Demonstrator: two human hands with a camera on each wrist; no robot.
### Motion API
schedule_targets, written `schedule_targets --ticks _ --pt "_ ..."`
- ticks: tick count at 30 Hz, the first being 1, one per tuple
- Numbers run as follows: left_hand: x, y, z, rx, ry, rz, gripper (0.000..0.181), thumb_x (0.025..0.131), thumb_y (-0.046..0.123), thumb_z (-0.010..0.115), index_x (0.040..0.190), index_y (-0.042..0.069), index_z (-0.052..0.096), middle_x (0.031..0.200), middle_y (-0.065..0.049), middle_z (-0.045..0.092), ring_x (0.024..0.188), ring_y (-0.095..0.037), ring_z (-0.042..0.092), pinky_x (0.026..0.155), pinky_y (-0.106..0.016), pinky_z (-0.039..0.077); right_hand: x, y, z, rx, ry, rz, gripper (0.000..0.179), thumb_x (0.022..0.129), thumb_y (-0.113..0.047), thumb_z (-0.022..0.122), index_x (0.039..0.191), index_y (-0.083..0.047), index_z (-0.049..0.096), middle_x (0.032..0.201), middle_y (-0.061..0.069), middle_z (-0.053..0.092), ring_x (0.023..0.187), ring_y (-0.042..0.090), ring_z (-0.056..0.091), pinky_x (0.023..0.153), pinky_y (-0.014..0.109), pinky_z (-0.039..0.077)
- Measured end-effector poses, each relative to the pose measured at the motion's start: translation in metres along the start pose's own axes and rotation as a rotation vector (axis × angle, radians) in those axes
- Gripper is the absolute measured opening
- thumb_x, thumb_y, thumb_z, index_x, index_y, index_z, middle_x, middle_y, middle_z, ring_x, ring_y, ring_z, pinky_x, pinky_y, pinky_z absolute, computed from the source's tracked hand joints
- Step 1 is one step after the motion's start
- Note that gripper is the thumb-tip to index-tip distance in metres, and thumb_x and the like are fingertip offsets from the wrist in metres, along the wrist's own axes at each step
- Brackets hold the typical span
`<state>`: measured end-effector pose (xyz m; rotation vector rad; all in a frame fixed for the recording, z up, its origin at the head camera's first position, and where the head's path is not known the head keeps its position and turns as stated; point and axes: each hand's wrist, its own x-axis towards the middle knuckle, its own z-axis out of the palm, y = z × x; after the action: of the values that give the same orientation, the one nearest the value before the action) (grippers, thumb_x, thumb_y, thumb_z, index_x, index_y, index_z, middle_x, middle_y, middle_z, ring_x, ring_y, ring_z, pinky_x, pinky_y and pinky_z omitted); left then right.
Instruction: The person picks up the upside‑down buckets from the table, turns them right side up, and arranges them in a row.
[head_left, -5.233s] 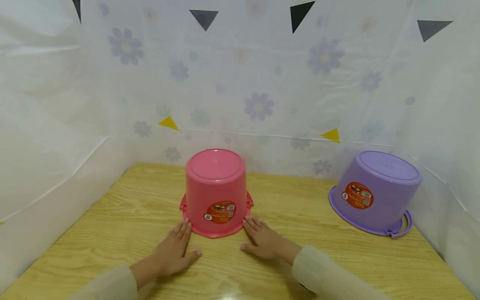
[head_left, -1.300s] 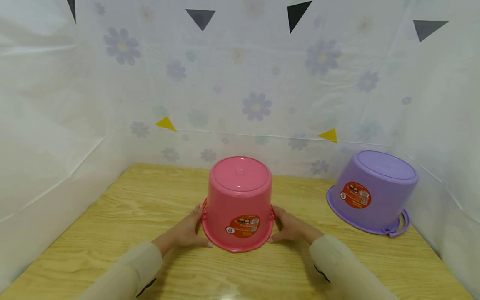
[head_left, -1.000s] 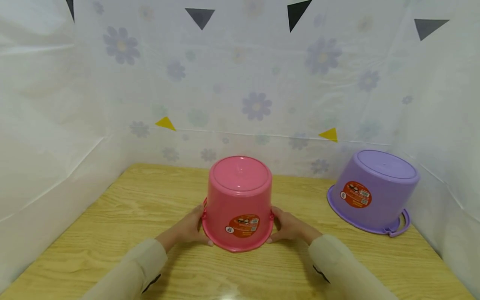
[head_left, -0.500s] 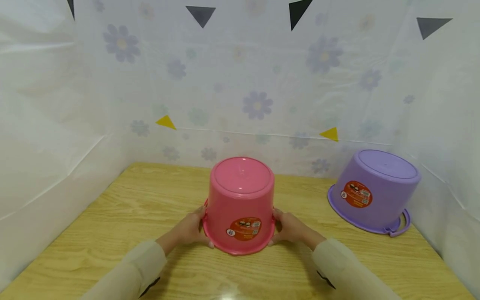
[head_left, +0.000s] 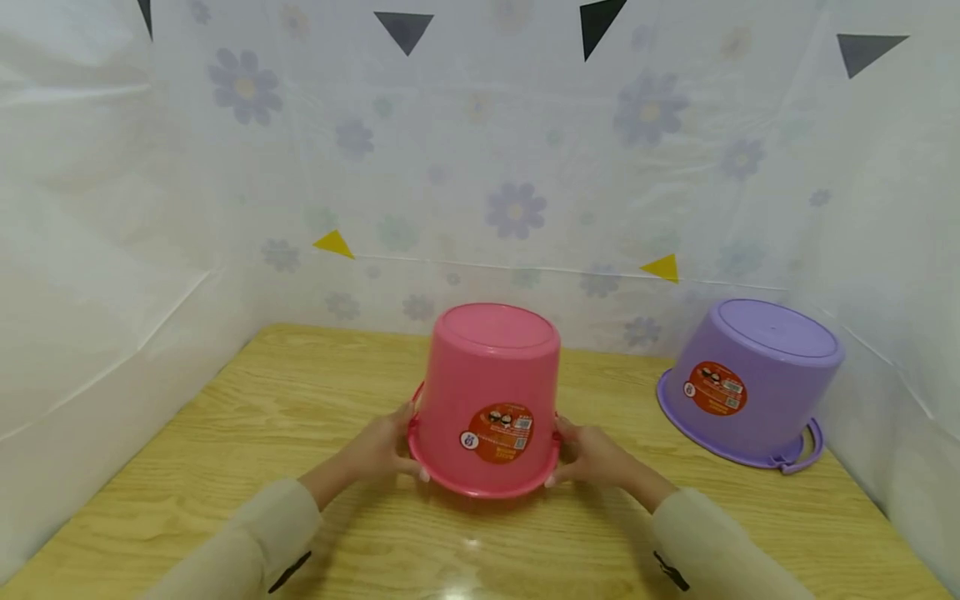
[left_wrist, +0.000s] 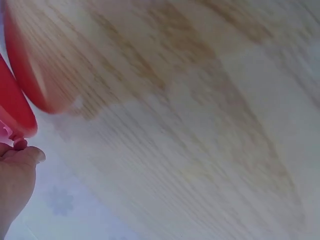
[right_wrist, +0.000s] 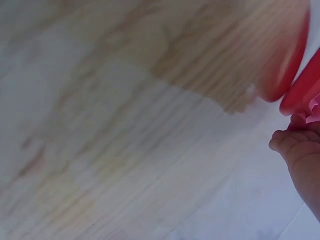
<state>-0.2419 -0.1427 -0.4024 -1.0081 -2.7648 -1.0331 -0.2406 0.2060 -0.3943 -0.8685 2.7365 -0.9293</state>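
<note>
An upside-down pink bucket with a round red label is in the middle of the head view, its base leaning slightly away from me. My left hand grips its rim at the left, thumb along the near edge. At the right side of the rim, my right hand grips in the same way. Both wrist views show the rim close over the table, with its red reflection beside it. In these views, the left hand and right hand pinch the bucket's edge. Most fingers are hidden behind the bucket.
An upside-down purple bucket stands at the right of the wooden table, its handle sticking out to the right. White sheeting with flowers hangs behind the table and along both sides.
Since the oldest frame, the pink bucket has moved right and toward me, and the hands went from touching its rim to gripping it. In the last half second it rose slightly and tilted back.
</note>
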Motion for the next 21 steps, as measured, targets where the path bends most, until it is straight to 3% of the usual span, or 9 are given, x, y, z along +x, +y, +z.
schedule_targets --ticks 7,9,11,12,14,15,16,18,21 --pt "0.0 0.005 -0.007 -0.105 0.038 -0.07 0.105 0.07 0.044 0.072 0.141 -0.013 0.021 0.14 -0.032 0.036 0.126 -0.042 0.043 0.092 -0.048 0.048 -0.005 -0.004 -0.011 0.044 0.055 0.022 0.097 0.074 -0.04 0.074 0.141 0.01 0.024 0.138 0.03 0.039 0.122 0.043 0.046 0.091 0.048 0.048" --pt "0.001 0.007 -0.008 -0.118 0.081 -0.073 0.105 0.07 0.052 0.066 0.14 -0.013 0.023 0.137 -0.033 0.039 0.111 -0.037 0.057 0.077 -0.036 0.052 -0.005 -0.005 -0.015 0.06 0.078 -0.004 0.091 0.077 -0.038 0.072 0.139 0.012 0.026 0.139 0.032 0.035 0.123 0.045 0.043 0.092 0.049 0.047" --pt "0.004 0.01 -0.009 -0.1 0.133 -0.05 0.107 0.07 0.064 0.056 0.139 -0.012 0.027 0.11 -0.032 0.061 0.076 -0.023 0.062 0.057 -0.024 0.044 -0.005 -0.006 -0.018 0.061 0.1 -0.043 0.084 0.081 -0.034 0.069 0.137 0.014 0.028 0.138 0.034 0.034 0.123 0.047 0.042 0.093 0.051 0.046" --pt "0.005 0.011 -0.01 -0.09 0.161 -0.036 0.108 0.069 0.068 0.051 0.139 -0.012 0.03 0.089 -0.025 0.065 0.059 -0.013 0.052 0.05 -0.02 0.035 -0.005 -0.007 -0.019 0.061 0.113 -0.053 0.081 0.083 -0.032 0.067 0.137 0.015 0.029 0.138 0.034 0.035 0.122 0.047 0.043 0.091 0.05 0.047" --pt "0.007 0.014 -0.011 -0.095 0.207 -0.034 0.112 0.068 0.076 0.042 0.137 -0.011 0.033 0.057 -0.006 0.048 0.049 -0.002 0.024 0.045 -0.016 0.021 -0.004 -0.01 -0.02 0.072 0.142 -0.064 0.073 0.087 -0.03 0.063 0.136 0.015 0.031 0.137 0.035 0.035 0.119 0.047 0.047 0.09 0.048 0.049" --pt "0.008 0.015 -0.011 -0.112 0.223 -0.048 0.114 0.067 0.079 0.04 0.137 -0.011 0.034 0.053 0.001 0.034 0.048 -0.001 0.016 0.044 -0.016 0.017 -0.004 -0.011 -0.021 0.073 0.16 -0.068 0.071 0.089 -0.03 0.061 0.135 0.014 0.032 0.137 0.034 0.036 0.118 0.046 0.048 0.085 0.043 0.052" --pt "0.01 0.017 -0.012 -0.126 0.243 -0.064 0.115 0.067 0.08 0.038 0.135 -0.012 0.037 0.055 0.005 0.024 0.048 0.001 0.016 0.045 -0.016 0.016 -0.003 -0.012 -0.02 0.077 0.176 -0.068 0.069 0.09 -0.03 0.06 0.136 0.013 0.033 0.136 0.033 0.038 0.106 0.044 0.057 0.077 0.037 0.054" --pt "0.012 0.02 -0.013 -0.19 0.274 -0.121 0.116 0.066 0.081 0.038 0.133 -0.013 0.039 0.057 0.007 0.025 0.049 0.002 0.017 0.046 -0.016 0.017 -0.003 -0.015 -0.019 0.126 0.208 -0.055 0.066 0.091 -0.031 0.058 0.136 0.011 0.034 0.135 0.031 0.042 0.082 0.03 0.06 0.06 0.026 0.048" --pt "0.013 0.026 -0.013 -0.267 0.326 -0.193 0.117 0.065 0.082 0.041 0.13 -0.015 0.044 0.062 0.005 0.033 0.053 0.002 0.023 0.048 -0.016 0.021 -0.003 -0.021 -0.016 0.179 0.256 -0.053 0.064 0.093 -0.034 0.054 0.136 0.009 0.036 0.133 0.03 0.045 0.073 0.015 0.058 0.051 0.02 0.039"
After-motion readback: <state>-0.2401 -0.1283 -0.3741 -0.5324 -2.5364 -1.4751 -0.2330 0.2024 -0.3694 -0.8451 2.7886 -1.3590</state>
